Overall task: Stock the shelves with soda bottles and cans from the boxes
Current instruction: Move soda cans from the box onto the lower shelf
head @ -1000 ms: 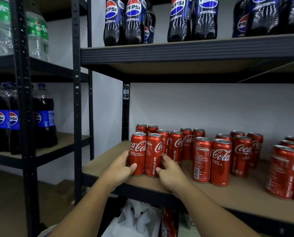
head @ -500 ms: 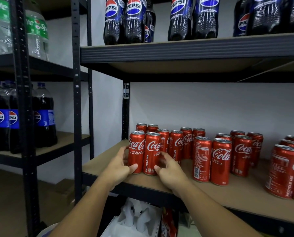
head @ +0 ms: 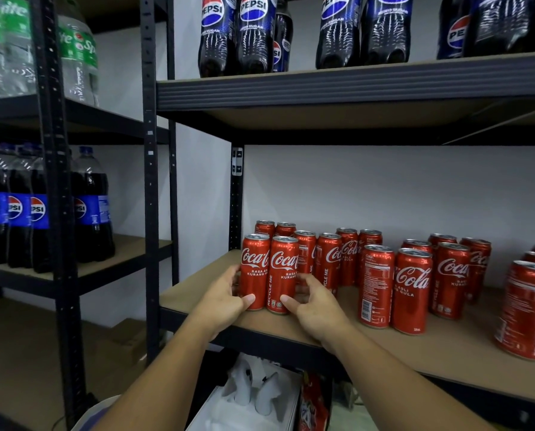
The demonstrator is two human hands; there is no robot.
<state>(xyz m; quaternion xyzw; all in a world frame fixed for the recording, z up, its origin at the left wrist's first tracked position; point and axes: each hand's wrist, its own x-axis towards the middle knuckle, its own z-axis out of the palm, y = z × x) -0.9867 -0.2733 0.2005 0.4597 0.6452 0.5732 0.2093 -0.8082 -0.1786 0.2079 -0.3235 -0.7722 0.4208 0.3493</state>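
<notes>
Two red Coca-Cola cans stand side by side near the left front of the wooden shelf [head: 204,284]. My left hand [head: 225,298] grips the left can [head: 255,269] from its left side, thumb across its lower front. My right hand [head: 314,306] holds the right can [head: 283,272] from its right, thumb at the can's base. Both cans stand upright on the board. More red cans [head: 410,287] stand in loose rows behind and to the right.
Pepsi bottles [head: 238,32] line the shelf above. On the left rack stand Sprite bottles [head: 76,57] and blue-label Pepsi bottles [head: 89,206]. A black upright post [head: 149,181] stands between the racks. Below the shelf lie white packaging [head: 253,396] and a red carton [head: 314,402].
Both hands have slid the two front cans back and leftward on the shelf, closer to the cans behind. The cans' labels now face forward more squarely.
</notes>
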